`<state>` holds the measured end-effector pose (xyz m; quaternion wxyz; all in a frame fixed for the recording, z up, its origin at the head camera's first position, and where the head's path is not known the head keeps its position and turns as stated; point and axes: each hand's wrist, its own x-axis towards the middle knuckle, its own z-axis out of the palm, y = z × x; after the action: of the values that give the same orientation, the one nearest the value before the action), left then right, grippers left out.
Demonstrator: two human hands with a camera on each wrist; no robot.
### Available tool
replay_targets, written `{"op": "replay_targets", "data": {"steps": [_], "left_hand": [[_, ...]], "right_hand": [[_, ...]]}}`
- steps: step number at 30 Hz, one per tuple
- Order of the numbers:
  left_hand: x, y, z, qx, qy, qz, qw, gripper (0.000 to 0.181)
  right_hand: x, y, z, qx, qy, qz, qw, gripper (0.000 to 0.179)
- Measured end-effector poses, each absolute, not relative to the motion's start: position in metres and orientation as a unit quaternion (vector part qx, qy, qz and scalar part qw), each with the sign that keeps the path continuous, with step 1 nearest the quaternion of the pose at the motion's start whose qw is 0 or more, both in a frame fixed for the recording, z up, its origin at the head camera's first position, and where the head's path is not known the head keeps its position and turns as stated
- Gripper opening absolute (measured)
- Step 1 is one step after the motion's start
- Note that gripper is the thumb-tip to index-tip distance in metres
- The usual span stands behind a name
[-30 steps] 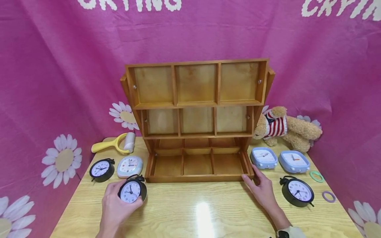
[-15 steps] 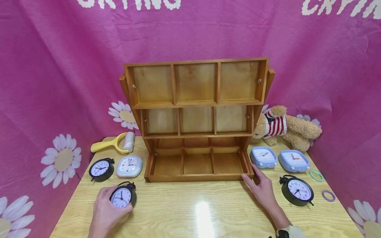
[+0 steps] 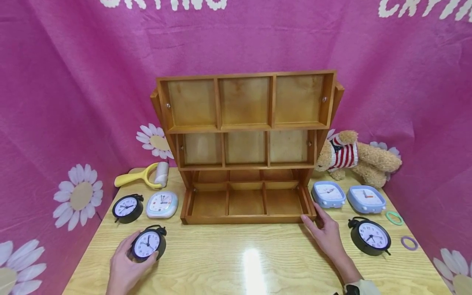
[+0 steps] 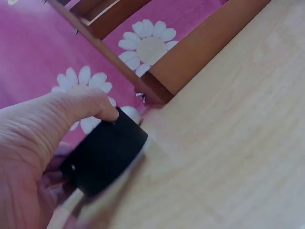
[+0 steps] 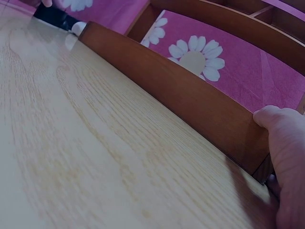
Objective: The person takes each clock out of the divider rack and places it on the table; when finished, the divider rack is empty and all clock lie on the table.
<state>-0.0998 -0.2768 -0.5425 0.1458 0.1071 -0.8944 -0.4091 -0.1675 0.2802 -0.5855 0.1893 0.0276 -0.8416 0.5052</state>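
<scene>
My left hand (image 3: 123,266) grips a round black twin-bell alarm clock (image 3: 148,245) at the table's left front, its white dial facing up. In the left wrist view, the thumb presses the black side of the clock (image 4: 107,155), low over the wood. A three-tier wooden shelf (image 3: 247,220) with divided compartments stands in the middle. Its front right corner is held by my right hand (image 3: 328,237), thumb on the front rim and fingers along the outer side. The right wrist view has that hand (image 5: 288,157) at the end of the front board (image 5: 176,93).
Left of the shelf lie another black alarm clock (image 3: 127,209), a pale blue-and-white clock (image 3: 162,205) and a yellow lint roller (image 3: 134,177). To the right are two blue clocks (image 3: 328,194), a black alarm clock (image 3: 370,236), a teddy bear (image 3: 374,159), a green ring (image 3: 394,218) and a purple ring (image 3: 409,243).
My left hand has moved left, away from the shelf, with the black alarm clock, and then slightly nearer to me. The right hand stays at the shelf's corner.
</scene>
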Motion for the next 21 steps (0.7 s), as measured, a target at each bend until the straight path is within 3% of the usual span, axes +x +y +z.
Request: {"op": "replay_targets", "data": {"steps": [11, 16, 21], "left_hand": [[-0.093, -0.278, -0.546, 0.164, -0.843, -0.500, 0.112, 0.099], [-0.092, -0.263, -0.543, 0.155, -0.825, -0.511, 0.185, 0.096], [-0.094, -0.238, -0.538, 0.078, -0.842, -0.464, 0.263, 0.090]], "right_hand": [[-0.166, 0.281, -0.586, 0.028, -0.833, 0.519, 0.188, 0.063], [-0.167, 0.282, -0.585, 0.030, -0.838, 0.511, 0.190, 0.063], [-0.165, 0.280, -0.583, 0.023, -0.840, 0.507, 0.190, 0.063]]}}
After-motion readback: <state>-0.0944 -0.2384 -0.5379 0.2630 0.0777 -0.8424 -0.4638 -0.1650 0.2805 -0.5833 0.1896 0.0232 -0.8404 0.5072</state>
